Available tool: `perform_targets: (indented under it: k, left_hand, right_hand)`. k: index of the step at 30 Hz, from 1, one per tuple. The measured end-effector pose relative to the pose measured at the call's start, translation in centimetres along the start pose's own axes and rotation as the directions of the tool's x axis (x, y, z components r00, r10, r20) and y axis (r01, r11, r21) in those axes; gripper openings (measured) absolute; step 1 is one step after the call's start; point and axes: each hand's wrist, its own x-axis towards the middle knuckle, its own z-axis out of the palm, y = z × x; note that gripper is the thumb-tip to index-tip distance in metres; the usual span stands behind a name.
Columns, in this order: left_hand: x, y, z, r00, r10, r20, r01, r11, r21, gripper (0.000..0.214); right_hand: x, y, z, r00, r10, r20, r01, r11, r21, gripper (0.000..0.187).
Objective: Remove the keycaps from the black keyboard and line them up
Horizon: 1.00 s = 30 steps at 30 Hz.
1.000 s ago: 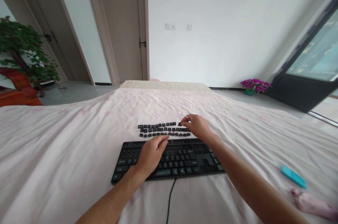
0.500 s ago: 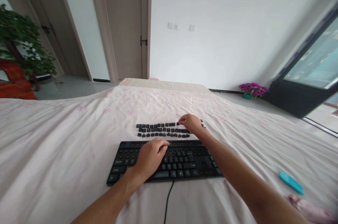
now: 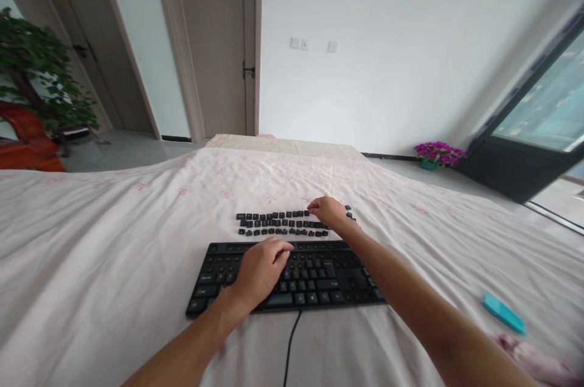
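A black keyboard point(image 3: 269, 302) lies on the bedspread, with many of its upper key places bare of caps. Beyond it, loose black keycaps point(image 3: 284, 223) are laid out in three rows. My left hand point(image 3: 262, 268) rests over the keyboard's upper left-middle, fingers curled together; whatever they may hold is hidden. My right hand point(image 3: 329, 212) reaches past the keyboard to the right part of the farthest row. Its thumb and fingers pinch together at a keycap point(image 3: 306, 213). The right forearm covers part of the keyboard's right side and some keycaps.
A pale floral bedspread point(image 3: 137, 241) spreads all around. The keyboard cable point(image 3: 291, 344) runs toward me. At the right lie a turquoise flat object point(image 3: 504, 314) and a pink cloth point(image 3: 536, 359). A few keycaps point(image 3: 349, 210) sit right of my right hand.
The view has shifted very slightly. Both hands stay in nearly the same places, the right one still at the end of the far keycap row.
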Motion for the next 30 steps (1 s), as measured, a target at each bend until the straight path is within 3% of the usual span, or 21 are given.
perform_targets:
  k: [4,6,8,10,12,16,20,24,30]
  left_hand:
    - [0.0,0.0,0.1,1.0,0.01,-0.013,-0.01,1.0,-0.008,0.022]
    - [0.0,-0.1,0.1,1.0,0.01,-0.015,-0.01,1.0,-0.014,0.022]
    - [0.0,-0.1,0.0,1.0,0.002,-0.002,-0.002,1.0,-0.016,0.023]
    - [-0.1,-0.2,0.0,1.0,-0.012,0.019,0.012,1.0,-0.008,0.022]
    - [-0.1,-0.3,0.0,0.999,-0.023,0.042,0.022,1.0,0.005,0.022]
    - [-0.3,-0.2,0.1,0.997,-0.015,0.074,0.012,0.999,0.039,0.019]
    - [-0.4,0.1,0.3,0.997,-0.006,0.077,-0.002,0.995,0.095,0.017]
    - [-0.4,0.3,0.3,0.996,-0.009,0.09,-0.004,0.99,0.143,0.017]
    - [-0.5,0.5,0.1,0.991,-0.039,0.129,0.014,0.982,0.189,0.017]
  right_hand:
    - [-1.0,-0.7,-1.5,0.998,-0.03,-0.063,0.033,0.999,0.041,0.036]
    - [-2.2,-1.2,-2.8,0.989,-0.11,-0.096,0.126,0.977,0.17,0.048]
    - [-3.9,-1.6,-4.3,0.962,-0.243,-0.126,0.272,0.904,0.33,0.056]
    - [-5.9,-1.8,-5.5,0.919,-0.353,-0.176,0.394,0.84,0.374,0.058]
    - [-8.1,-1.7,-5.9,0.9,-0.394,-0.186,0.435,0.801,0.411,0.056]
    - [-11.3,-1.3,-4.8,0.93,-0.356,-0.095,0.333,0.702,0.63,0.048]
    - [-12.4,-1.1,-3.0,0.923,-0.385,-0.026,0.268,0.589,0.762,0.04]
    - [-12.3,-1.3,-2.1,0.904,-0.427,-0.037,0.286,0.536,0.794,0.037]
    - [-11.9,-1.2,-1.7,0.842,-0.538,-0.048,0.392,0.547,0.74,0.039]
